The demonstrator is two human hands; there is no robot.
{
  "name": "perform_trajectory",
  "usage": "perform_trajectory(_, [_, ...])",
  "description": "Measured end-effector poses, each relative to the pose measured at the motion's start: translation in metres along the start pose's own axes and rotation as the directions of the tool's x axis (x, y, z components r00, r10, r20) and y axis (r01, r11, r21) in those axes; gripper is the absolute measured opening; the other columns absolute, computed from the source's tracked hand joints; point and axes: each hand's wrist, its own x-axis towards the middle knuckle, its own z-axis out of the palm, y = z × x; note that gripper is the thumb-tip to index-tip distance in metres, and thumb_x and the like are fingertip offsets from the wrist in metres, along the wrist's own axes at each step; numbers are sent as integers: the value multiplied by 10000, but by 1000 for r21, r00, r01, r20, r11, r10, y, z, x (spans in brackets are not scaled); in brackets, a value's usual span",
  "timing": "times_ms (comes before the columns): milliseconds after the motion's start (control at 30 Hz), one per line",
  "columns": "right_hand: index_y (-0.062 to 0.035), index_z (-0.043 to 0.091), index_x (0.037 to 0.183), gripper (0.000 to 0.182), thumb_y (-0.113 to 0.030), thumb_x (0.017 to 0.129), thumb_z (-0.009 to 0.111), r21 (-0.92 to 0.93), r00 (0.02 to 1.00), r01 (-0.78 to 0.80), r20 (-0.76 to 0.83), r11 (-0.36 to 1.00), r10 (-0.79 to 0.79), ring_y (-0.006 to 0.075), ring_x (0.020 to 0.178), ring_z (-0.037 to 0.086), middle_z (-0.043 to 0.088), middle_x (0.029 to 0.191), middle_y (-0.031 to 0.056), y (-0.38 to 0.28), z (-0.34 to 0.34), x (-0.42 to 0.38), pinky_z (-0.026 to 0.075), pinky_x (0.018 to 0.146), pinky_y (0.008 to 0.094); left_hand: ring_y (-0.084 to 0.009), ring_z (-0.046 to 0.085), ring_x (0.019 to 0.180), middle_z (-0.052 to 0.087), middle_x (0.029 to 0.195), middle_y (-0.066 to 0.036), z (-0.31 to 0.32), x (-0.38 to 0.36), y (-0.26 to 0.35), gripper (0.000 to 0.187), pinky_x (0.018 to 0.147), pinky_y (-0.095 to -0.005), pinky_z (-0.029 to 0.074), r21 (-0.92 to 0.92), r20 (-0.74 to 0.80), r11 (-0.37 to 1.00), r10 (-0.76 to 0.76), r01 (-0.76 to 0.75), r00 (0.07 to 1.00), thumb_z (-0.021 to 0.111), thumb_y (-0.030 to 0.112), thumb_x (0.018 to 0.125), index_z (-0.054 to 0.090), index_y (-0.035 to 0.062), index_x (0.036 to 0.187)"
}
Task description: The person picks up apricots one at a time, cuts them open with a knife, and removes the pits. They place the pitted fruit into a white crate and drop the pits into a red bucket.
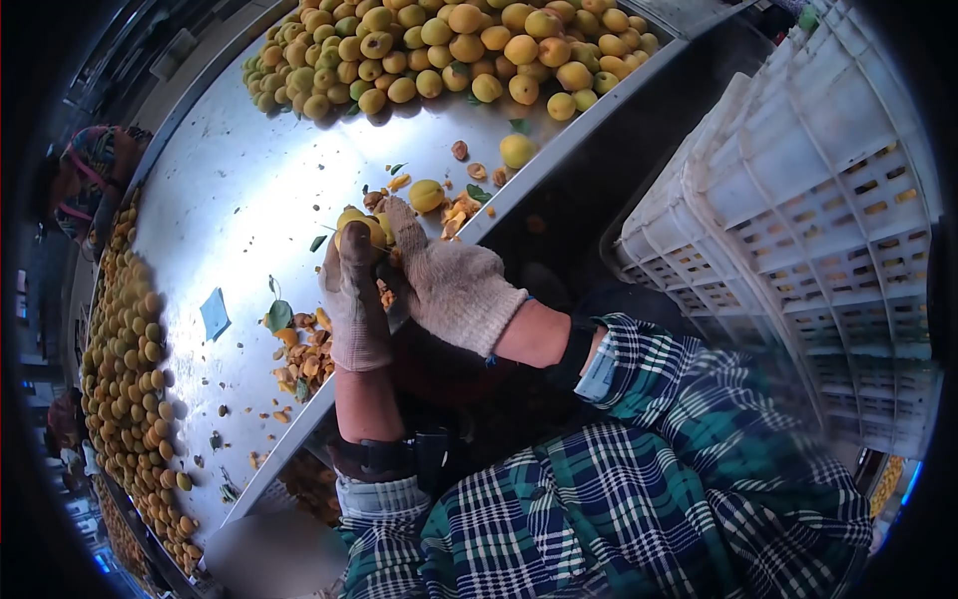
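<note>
Both my hands wear pale knit gloves and meet over the near edge of the metal table. My left hand point(356, 309) is closed round a yellow apricot point(361, 222). My right hand point(454, 290) is closed against the same fruit from the right, its fingertips partly hidden. Just beyond the fingers lie a brown apricot pit point(372, 200) and some orange scraps. A whole apricot point(426, 196) rests on the table to the right of them, beside torn apricot flesh point(459, 214).
A large heap of apricots point(469, 50) covers the far end of the metal table point(210, 250); another apricot heap point(130, 369) runs along the left. Fruit scraps point(304, 354) lie near the edge. A white plastic crate point(758, 210) stands right. A person point(95, 180) is across the table.
</note>
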Motion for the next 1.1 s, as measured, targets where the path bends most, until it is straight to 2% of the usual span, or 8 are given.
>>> perform_trajectory(67, [-47,204,1421,644,-307,915,506,-30,1000,8,12,1000,-7,354,635,643,646,728,165,0,-2,-2,493,498,462,-139,583,784,610,887,-74,-1,-5,11,669,698,-262,468,166,0,983,86,-85,996,464,610,893,582,-9,1117])
perform_trajectory(167, [-49,199,1421,675,-280,890,547,-56,999,18,47,998,-16,357,651,644,650,767,166,0,-4,-5,496,506,459,-142,588,786,617,895,-74,3,-5,-2,685,712,-268,474,-98,-79,993,55,-62,995,485,620,880,580,-13,1124])
perform_trajectory(367, [-29,229,1388,639,-282,890,538,-16,994,94,-50,995,-95,357,700,657,661,839,159,17,5,-8,507,540,492,-139,591,795,630,913,-74,0,-9,10,678,716,-270,487,-57,80,998,4,1,997,527,614,866,583,-11,1121])
perform_trajectory(533, [-87,280,1395,633,-299,872,567,-13,987,98,-123,995,-99,351,806,662,656,916,171,24,-1,-2,526,611,463,-120,590,820,639,912,-67,10,-8,2,561,718,-251,478,21,189,989,141,-148,972,694,473,821,597,-22,1065])
perform_trajectory(567, [-86,390,1326,567,-332,854,586,-41,993,-93,67,995,96,341,868,661,652,946,179,17,-15,2,534,657,445,-127,592,818,639,909,-70,16,-7,-5,562,722,-256,478,9,206,984,174,-180,963,701,472,815,600,-28,1051])
perform_trajectory(733, [-77,501,1103,416,-385,836,584,-78,999,-11,-51,997,7,339,838,665,658,912,157,28,-9,5,537,659,437,-233,588,811,611,844,-122,14,-1,-9,533,768,-329,467,250,202,920,256,-302,945,776,392,760,607,-59,987])
perform_trajectory(967, [-81,548,980,271,-316,846,564,-156,979,100,-161,983,-125,328,777,667,662,856,119,27,-15,10,535,634,433,-160,586,841,605,944,-88,12,1,-16,584,766,-280,491,165,230,912,336,-377,913,779,370,774,555,-62,1097])
perform_trajectory(1100, [-88,571,1003,263,-302,851,560,-112,988,62,-134,992,-77,323,797,668,666,848,126,28,-12,9,536,647,436,-235,568,840,590,935,-134,18,-5,-11,488,780,-334,462,52,191,954,279,-294,941,784,333,765,605,-58,996])
